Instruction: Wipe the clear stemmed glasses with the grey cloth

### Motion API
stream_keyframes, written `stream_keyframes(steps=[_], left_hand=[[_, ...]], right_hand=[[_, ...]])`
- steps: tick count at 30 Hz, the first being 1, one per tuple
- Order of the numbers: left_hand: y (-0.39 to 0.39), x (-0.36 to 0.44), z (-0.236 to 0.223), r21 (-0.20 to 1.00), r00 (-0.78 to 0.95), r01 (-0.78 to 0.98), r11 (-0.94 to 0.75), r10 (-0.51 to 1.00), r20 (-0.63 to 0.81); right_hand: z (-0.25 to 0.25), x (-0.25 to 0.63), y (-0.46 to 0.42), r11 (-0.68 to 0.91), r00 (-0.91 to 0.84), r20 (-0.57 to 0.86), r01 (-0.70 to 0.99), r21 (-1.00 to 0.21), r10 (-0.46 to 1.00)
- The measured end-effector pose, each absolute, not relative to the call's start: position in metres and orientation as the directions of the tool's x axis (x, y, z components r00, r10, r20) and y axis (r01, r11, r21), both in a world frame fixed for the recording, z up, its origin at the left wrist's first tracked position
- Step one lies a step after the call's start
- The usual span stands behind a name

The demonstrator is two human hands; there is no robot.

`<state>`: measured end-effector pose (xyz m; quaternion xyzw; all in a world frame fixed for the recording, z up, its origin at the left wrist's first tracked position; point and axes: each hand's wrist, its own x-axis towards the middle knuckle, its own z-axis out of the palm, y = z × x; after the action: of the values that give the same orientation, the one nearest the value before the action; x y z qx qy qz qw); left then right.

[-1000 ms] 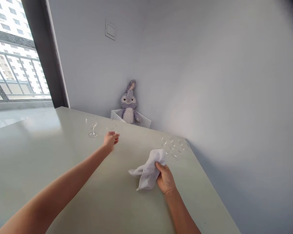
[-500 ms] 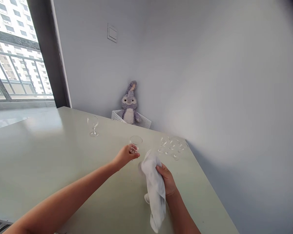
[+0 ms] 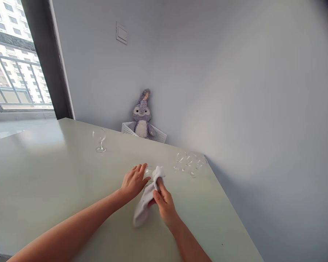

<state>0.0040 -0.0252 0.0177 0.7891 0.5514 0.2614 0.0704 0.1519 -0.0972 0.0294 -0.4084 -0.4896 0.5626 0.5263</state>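
Note:
My left hand [image 3: 133,182] is closed around a clear drinking glass [image 3: 149,171], which lies tilted over on its side. Fingers and cloth hide much of it. A white cloth [image 3: 145,203] is gripped in my right hand [image 3: 165,204]. The cloth's bunched upper end meets the glass, while its loose end hangs toward me, blurred by motion. Farther back on the left, a stemmed glass [image 3: 100,148] stands upright. A cluster of stemmed glasses [image 3: 189,160] stands to the right of my hands.
The pale, glossy table [image 3: 98,233] ends at a wall on the right. A plush toy [image 3: 141,118] sits in a white perforated basket [image 3: 160,137] at the back corner. A window [image 3: 15,72] with railings is at the far left.
My right hand has brought the cloth left and up to the glass. My left hand has turned the glass from upright to tilted sideways. The view has shifted slightly.

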Motion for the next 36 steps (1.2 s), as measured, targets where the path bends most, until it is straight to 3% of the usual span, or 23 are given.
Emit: stream_keyframes(steps=[3,6,9,11,13,16,19,21,23,25,27,29,30,31,33,36], left_hand=[[-0.033,0.007,0.017,0.345,0.368,0.811,-0.472,0.871,0.326],[-0.038,0.010,0.018,0.273,0.464,0.783,-0.559,0.817,0.342],[-0.037,0.010,0.021,0.225,0.497,0.748,-0.625,0.751,0.434],[-0.033,0.007,0.023,0.215,0.557,0.669,-0.712,0.671,0.490],[-0.027,0.003,0.025,0.242,0.624,0.573,-0.783,0.608,0.492],[-0.021,-0.003,0.028,0.375,0.627,0.545,-0.750,0.662,0.412],[-0.019,-0.011,0.037,0.632,0.657,0.511,-0.582,0.739,0.149],[-0.020,-0.017,0.046,0.798,0.762,0.440,-0.412,0.641,-0.089],[-0.023,-0.018,0.051,0.860,0.813,0.417,-0.295,0.545,-0.207],[-0.026,-0.016,0.051,0.822,0.748,0.445,-0.356,0.653,-0.122],[-0.029,-0.010,0.046,0.693,0.630,0.503,-0.517,0.768,0.116],[-0.030,-0.006,0.040,0.545,0.559,0.570,-0.615,0.776,0.291],[-0.030,-0.005,0.039,0.508,0.555,0.593,-0.625,0.774,0.304],[-0.029,-0.006,0.039,0.512,0.563,0.602,-0.613,0.780,0.271],[-0.026,-0.012,0.042,0.633,0.620,0.572,-0.521,0.780,0.082],[-0.025,-0.023,0.049,0.852,0.782,0.454,-0.260,0.574,-0.242]], right_hand=[[0.023,0.151,-0.095,0.027,-0.281,0.056,-0.108,-0.994,0.958],[0.013,0.153,-0.087,0.096,-0.205,0.107,-0.062,-0.993,0.973],[0.009,0.155,-0.079,-0.021,-0.075,-0.002,-0.254,-0.967,0.997],[0.009,0.159,-0.075,-0.139,-0.076,-0.117,-0.450,-0.882,0.990],[0.011,0.165,-0.072,-0.196,-0.108,-0.164,-0.542,-0.817,0.981],[0.017,0.175,-0.074,-0.164,-0.153,-0.106,-0.438,-0.884,0.983],[0.028,0.185,-0.080,-0.066,-0.281,-0.011,-0.187,-0.980,0.960],[0.035,0.189,-0.084,-0.043,-0.389,-0.010,-0.076,-0.996,0.921],[0.037,0.190,-0.085,-0.061,-0.421,-0.035,-0.047,-0.997,0.906],[0.034,0.188,-0.083,-0.102,-0.357,-0.059,-0.102,-0.989,0.932],[0.028,0.185,-0.078,-0.155,-0.250,-0.095,-0.231,-0.960,0.963],[0.023,0.183,-0.075,-0.193,-0.180,-0.135,-0.354,-0.915,0.974],[0.022,0.183,-0.074,-0.206,-0.181,-0.147,-0.378,-0.903,0.972],[0.022,0.184,-0.074,-0.217,-0.207,-0.148,-0.369,-0.904,0.967],[0.026,0.188,-0.078,-0.215,-0.313,-0.125,-0.275,-0.937,0.941],[0.032,0.196,-0.083,-0.152,-0.470,-0.072,-0.135,-0.979,0.880]])
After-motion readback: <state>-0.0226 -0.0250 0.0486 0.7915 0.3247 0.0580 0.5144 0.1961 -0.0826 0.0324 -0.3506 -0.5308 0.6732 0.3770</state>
